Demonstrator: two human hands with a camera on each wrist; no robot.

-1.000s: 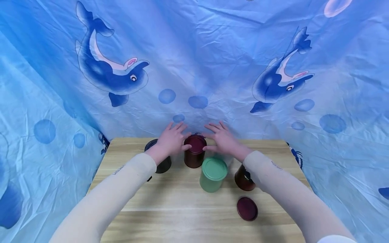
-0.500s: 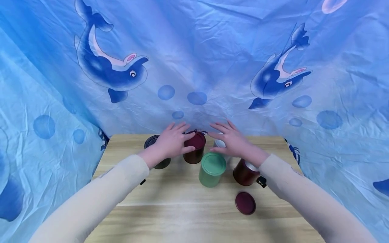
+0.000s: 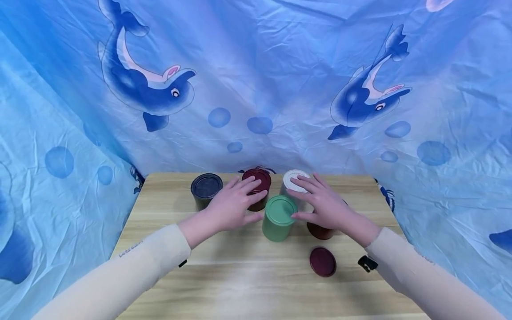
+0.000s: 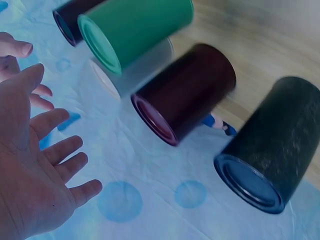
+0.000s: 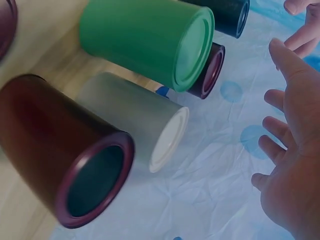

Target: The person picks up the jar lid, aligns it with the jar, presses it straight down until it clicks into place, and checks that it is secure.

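My left hand [image 3: 228,205] hovers over the table with straight, spread fingers, just left of the green lidded canister [image 3: 278,224]. On the other side of that canister is my right hand [image 3: 330,206], likewise spread and holding nothing. Both wrist views show the palms apart from the canisters. Behind the hands stand a dark red lidded canister [image 3: 258,175] and a white-lidded, pale canister [image 3: 295,174], each partly covered by fingers. An uncovered dark red canister [image 5: 55,145] stands under my right hand, its inside dark. Its surface is mostly hidden in the head view.
A dark red lid [image 3: 322,262] lies flat on the wooden table [image 3: 248,284], toward the front right. At the back left stands a black canister with a dark blue lid [image 3: 206,186]. A blue dolphin-print curtain [image 3: 256,80] hangs around the back and sides.
Both hands have come back from the rear dark red canister toward the green one. My right hand has also shifted right. The canisters and loose lid stay put; the head view has tilted slightly.
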